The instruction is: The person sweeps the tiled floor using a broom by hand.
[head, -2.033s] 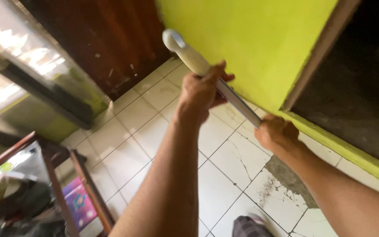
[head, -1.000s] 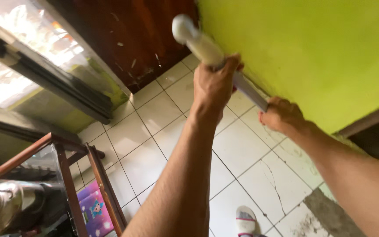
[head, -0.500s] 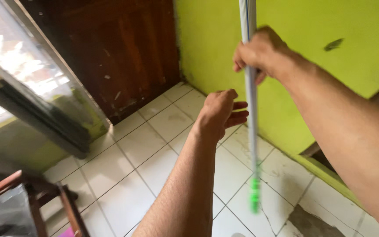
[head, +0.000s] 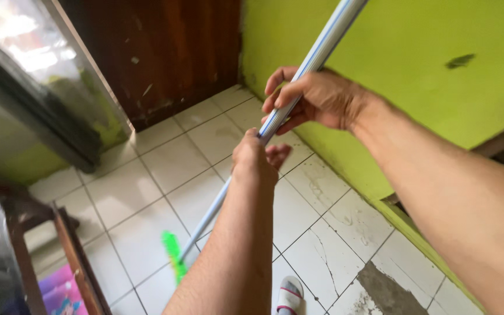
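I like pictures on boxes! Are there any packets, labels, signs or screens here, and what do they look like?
Colourful package: bottom left on the floor, beside the brown wooden rack; flat, purple and pink, with a small cartoon picture partly showing.
No signs or screens show.

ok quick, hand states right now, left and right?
Left hand: closed around the long silver pole, lower grip.
Right hand: closed around the same pole, higher up.
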